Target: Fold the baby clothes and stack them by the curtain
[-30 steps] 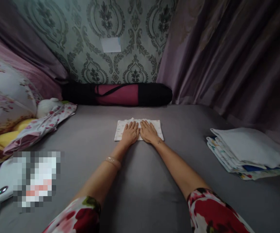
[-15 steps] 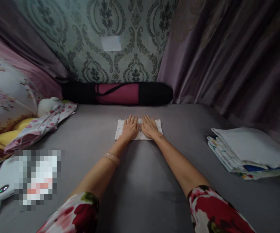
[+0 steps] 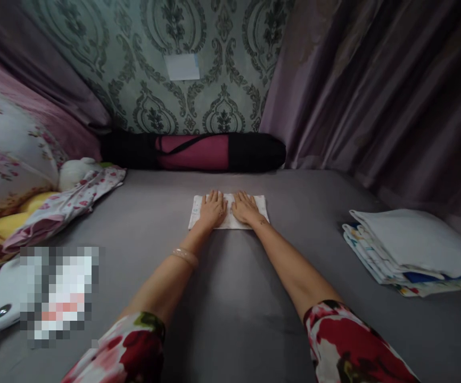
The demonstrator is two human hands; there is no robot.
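Note:
A small folded white cloth (image 3: 229, 219) with a faint print lies flat on the grey sheet (image 3: 234, 287), straight ahead of me. My left hand (image 3: 213, 209) rests palm down on its left half, fingers stretched out and pointing away. On the right half, my right hand (image 3: 245, 208) lies flat in the same way. A narrow strip of cloth shows between the two hands. Part of the cloth is hidden under my palms. Neither hand grips anything.
At the right lies a stack of folded cloths (image 3: 418, 242). A black and pink long bag (image 3: 192, 151) lies along the wall. Pillows (image 3: 10, 159) and a printed fabric piece (image 3: 74, 199) are at the left, near a white device (image 3: 2, 298) with a cable.
My hands have moved slightly apart on the cloth, so the gap between them is a little wider. The cloth stays in place.

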